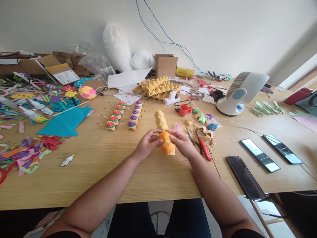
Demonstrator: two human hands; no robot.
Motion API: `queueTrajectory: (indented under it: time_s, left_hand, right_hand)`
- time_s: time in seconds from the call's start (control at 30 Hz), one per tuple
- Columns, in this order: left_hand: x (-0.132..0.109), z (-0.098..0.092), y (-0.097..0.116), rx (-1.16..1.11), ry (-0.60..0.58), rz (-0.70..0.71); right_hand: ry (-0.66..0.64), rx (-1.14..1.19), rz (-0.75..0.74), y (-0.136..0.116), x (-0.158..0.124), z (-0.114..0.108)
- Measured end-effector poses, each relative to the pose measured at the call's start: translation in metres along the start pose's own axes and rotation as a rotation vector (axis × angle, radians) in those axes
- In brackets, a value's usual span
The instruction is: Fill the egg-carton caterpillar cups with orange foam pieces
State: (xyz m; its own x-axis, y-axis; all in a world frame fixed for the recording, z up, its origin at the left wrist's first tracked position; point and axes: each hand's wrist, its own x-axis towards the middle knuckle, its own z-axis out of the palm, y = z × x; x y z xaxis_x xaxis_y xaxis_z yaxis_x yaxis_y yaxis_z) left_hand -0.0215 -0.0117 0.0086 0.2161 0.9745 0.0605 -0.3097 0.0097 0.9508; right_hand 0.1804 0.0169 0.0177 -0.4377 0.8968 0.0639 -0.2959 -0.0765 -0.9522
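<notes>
Near the middle of the table (99, 172), a little way in from its front edge, both hands meet over a strip of egg carton (160, 120). The strip is pale yellow and runs from the hands away toward the back edge. Two cups of the strip at the near end are covered with orange material. The left hand (147, 143) has its fingers bent, and its thumb and fingertips press on the orange lump (164, 135) from the left side. The right hand (182, 142) does the same from the right side, with its fingers curled and pinching the same lump. The second orange lump (167, 148) sits just below, between the two palms. I cannot tell if the near end of the strip is lifted or rests on the wood.

Just right of the right hand lie red-handled scissors (204, 148) among small carton crumbs. Two rows of painted carton cups (123, 115) stand to the left, further back. A stack of egg cartons (156, 86) lies toward the back edge, and a cardboard box (165, 65) is behind it. A white fan (241, 92) stands on the right part. Three phones (245, 177) lie near the front right corner. Teal paper (65, 122) and coloured paper scraps (27, 155) cover the left side.
</notes>
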Motion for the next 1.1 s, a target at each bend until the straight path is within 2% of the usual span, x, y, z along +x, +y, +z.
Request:
queueTrajectory:
  time_s: [0.13, 0.57, 0.97, 1.1]
  left_hand:
    - [-0.0009, -0.0014, 0.0032, 0.153, 0.028, 0.03]
    - [-0.0057, -0.0012, 0.003, 0.293, 0.053, 0.12]
    - [-0.007, -0.0027, 0.0057, 0.361, 0.04, 0.174]
    - [-0.0044, -0.0052, 0.0046, 0.321, 0.048, 0.155]
  right_hand:
    - [-0.01, -0.075, -0.023, -0.0031, -0.0011, 0.0018]
    - [-0.035, -0.12, -0.049, -0.006, -0.0025, 0.0042]
    - [-0.042, 0.1, 0.057, 0.0, -0.0043, 0.0044]
    - [-0.024, 0.119, 0.04, -0.0005, -0.0044, 0.0085]
